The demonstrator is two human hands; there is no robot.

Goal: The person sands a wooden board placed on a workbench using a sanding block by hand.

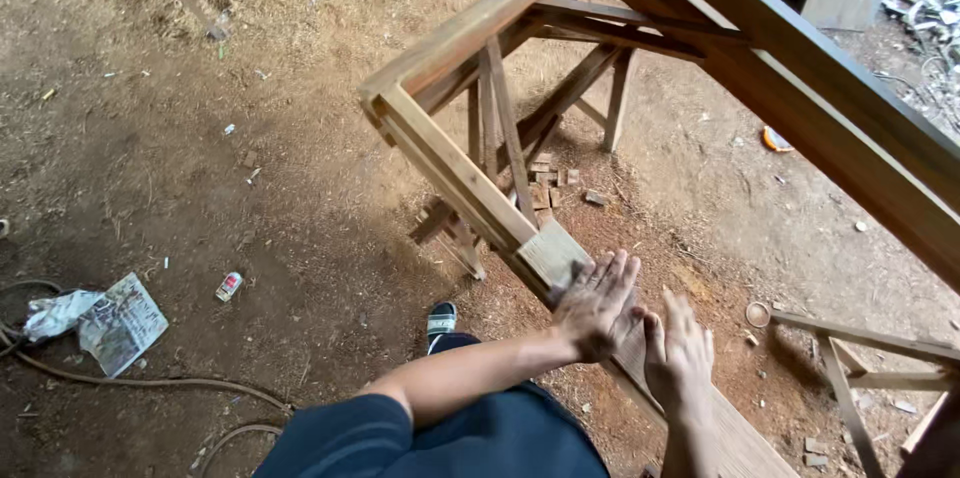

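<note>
A large wooden frame (450,163) of pale rails lies across wooden trestles above a dirt floor. My left hand (597,303) lies flat, fingers spread, on the near rail beside a lighter sanded patch (550,250). Just to its right my right hand (680,353) also rests flat on the same rail, fingers together and pointing away. Neither hand holds anything. The darker far rail (830,128) of the frame runs diagonally towards the upper left.
Small wood offcuts (548,183) lie on the sawdust under the frame. A crumpled newspaper (120,323) and a hose (150,383) lie at the left, with a small can (229,286) nearby. Another wooden trestle (860,358) stands at the right. My sandalled foot (441,319) is below the frame.
</note>
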